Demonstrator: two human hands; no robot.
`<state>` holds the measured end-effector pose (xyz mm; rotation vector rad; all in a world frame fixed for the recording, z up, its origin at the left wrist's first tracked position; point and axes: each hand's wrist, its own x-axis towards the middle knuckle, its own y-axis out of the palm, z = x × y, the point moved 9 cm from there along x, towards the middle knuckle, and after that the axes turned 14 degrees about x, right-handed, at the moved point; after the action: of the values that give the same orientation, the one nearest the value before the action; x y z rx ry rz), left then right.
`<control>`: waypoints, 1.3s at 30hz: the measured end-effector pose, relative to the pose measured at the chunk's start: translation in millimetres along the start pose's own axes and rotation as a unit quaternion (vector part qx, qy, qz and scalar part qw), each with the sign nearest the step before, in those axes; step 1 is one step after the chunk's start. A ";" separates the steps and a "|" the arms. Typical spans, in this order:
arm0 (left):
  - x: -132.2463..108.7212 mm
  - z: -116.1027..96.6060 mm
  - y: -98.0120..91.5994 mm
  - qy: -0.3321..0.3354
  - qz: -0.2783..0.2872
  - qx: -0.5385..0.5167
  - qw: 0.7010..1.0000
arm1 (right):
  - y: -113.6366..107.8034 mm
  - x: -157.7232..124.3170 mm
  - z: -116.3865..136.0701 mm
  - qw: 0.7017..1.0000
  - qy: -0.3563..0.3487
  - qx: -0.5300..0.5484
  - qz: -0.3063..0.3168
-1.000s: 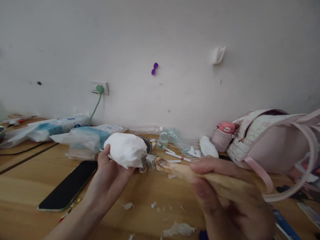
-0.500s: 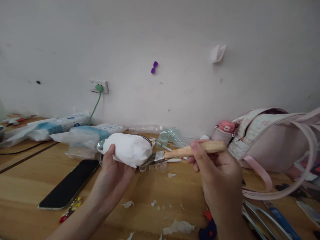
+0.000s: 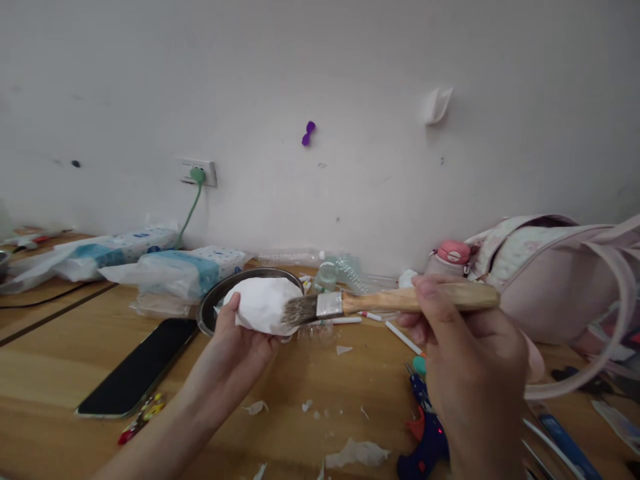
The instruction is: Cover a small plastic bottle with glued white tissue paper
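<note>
Brush [image 3: 330, 305] at white lump [image 3: 263, 301].
Your left hand [image 3: 243, 343] clamps the lump, 12 o'clock of the palm, thumb at its 9; your right hand [image 3: 467, 360] pinches the brush handle [image 3: 375, 301], bristles [image 3: 299, 311] over the lump's 3 o'clock end.

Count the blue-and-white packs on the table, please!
2: the left pack near the wall, and the right pack beside the metal bowl. Others may be hidden.

- My lump [image 3: 265, 303] was plain white
- My brush [image 3: 370, 302] had tan handle [image 3: 383, 301], silver band [image 3: 330, 305], grey-brown bristles [image 3: 300, 311]
- Glue gun [image 3: 427, 437] was dark blue, trigger [image 3: 416, 425] orange-red
- Phone [image 3: 137, 370] was black
- Plug [image 3: 198, 175] was green
</note>
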<state>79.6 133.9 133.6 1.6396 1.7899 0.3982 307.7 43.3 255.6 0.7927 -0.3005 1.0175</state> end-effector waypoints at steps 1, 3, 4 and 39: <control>-0.9 0.0 -0.1 -0.001 -0.002 0.001 1.000 | 5.3 -0.9 -0.1 1.000 -0.003 -0.005 0.020; -3.0 -0.2 0.7 -0.003 -0.002 0.002 1.000 | 13.9 -3.2 -0.1 0.998 -0.015 -0.026 0.053; -4.1 -0.4 1.4 -0.005 0.000 0.002 1.000 | 16.3 -4.2 0.3 0.997 -0.023 -0.042 0.061; -23.8 -25.2 5.2 0.078 0.022 0.031 0.996 | 56.7 -69.6 -37.5 0.959 -0.137 -0.213 0.129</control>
<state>66.9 117.1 161.6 1.7355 1.8994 0.5067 219.0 41.3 215.6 0.5052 -0.8510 1.0341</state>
